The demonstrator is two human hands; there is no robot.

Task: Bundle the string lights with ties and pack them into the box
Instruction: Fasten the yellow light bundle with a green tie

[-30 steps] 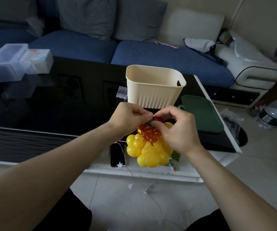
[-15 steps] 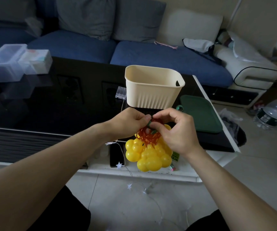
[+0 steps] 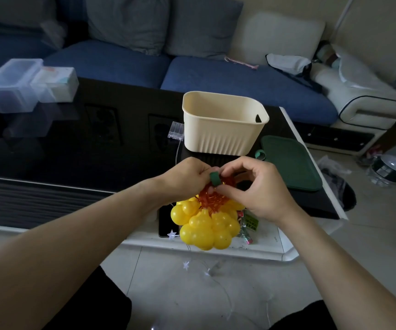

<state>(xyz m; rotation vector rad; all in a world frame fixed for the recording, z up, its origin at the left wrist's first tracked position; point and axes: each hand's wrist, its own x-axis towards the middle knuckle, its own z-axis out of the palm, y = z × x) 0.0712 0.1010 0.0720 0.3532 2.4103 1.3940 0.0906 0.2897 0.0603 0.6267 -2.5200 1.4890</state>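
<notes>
A bunch of yellow ball string lights (image 3: 205, 226) with a tangle of orange wire (image 3: 212, 198) on top hangs in front of the table edge. My left hand (image 3: 185, 177) grips the orange wire from the left. My right hand (image 3: 254, 186) pinches a dark green tie (image 3: 215, 179) looped at the top of the bundle. Behind my hands a cream ribbed box (image 3: 223, 126) stands open on the black table, its inside not visible. A dark green lid (image 3: 290, 166) lies to its right.
A clear battery case (image 3: 176, 131) with a thin wire lies left of the box. Clear plastic containers (image 3: 23, 84) stand at the table's far left. A phone (image 3: 164, 222) lies on the lower shelf. Star lights (image 3: 186, 265) trail on the floor. A blue sofa runs behind.
The green tie has come up into plain view between my fingers at the top of the bundle. Both hands stayed at the wire, shifting only slightly.
</notes>
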